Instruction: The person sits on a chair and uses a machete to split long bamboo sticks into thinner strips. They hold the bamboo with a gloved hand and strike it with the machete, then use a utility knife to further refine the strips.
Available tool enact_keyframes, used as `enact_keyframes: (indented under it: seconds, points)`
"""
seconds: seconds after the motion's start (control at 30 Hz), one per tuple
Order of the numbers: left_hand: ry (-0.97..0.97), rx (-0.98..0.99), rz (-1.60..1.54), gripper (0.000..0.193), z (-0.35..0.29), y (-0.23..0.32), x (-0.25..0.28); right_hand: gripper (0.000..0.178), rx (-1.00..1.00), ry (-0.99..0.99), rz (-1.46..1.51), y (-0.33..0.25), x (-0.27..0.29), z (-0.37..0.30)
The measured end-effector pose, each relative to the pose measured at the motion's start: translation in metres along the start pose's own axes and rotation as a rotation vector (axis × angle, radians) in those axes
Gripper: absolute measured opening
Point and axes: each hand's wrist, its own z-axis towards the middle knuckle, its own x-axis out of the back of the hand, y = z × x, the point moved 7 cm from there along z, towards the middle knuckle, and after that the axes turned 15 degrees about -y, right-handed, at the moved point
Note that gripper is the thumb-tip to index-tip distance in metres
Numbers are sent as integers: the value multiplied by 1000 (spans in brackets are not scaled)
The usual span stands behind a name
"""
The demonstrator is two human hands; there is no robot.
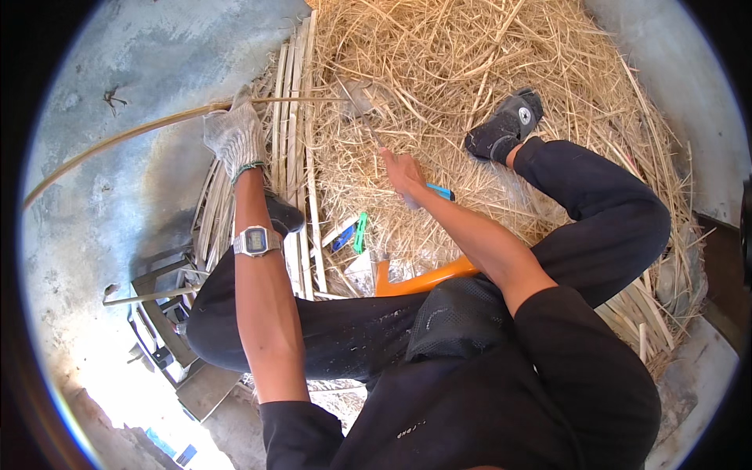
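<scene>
My left hand, in a pale knitted glove, is closed around a long thin bamboo strip. The strip bows down toward the far left edge, and its short end sticks out to the right of the glove. My bare right hand is closed on a knife. Its narrow blade points up and away, with the upper part crossing close to the strip's right end; whether they touch, I cannot tell. Beside the right wrist shows a blue piece, partly hidden by the hand.
Straw-like shavings cover the floor ahead. Split bamboo strips lie in a bundle beside the left hand. An orange frame-like piece sits between my legs, near a green clip-like object. Blue-grey walls rise at both sides.
</scene>
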Motion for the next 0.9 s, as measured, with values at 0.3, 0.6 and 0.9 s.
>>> enact_keyframes:
  seconds: [0.3,0.6,0.9]
  points:
    - [-21,76,-306,36,-32,28,14,75,69,141,-19,21,-14,26]
    - [-79,30,-157,38,-17,22,5,76,259,6,76,-6,-9,18]
    - [20,-54,-157,43,6,-18,-9,74,-30,85,83,28,-7,14]
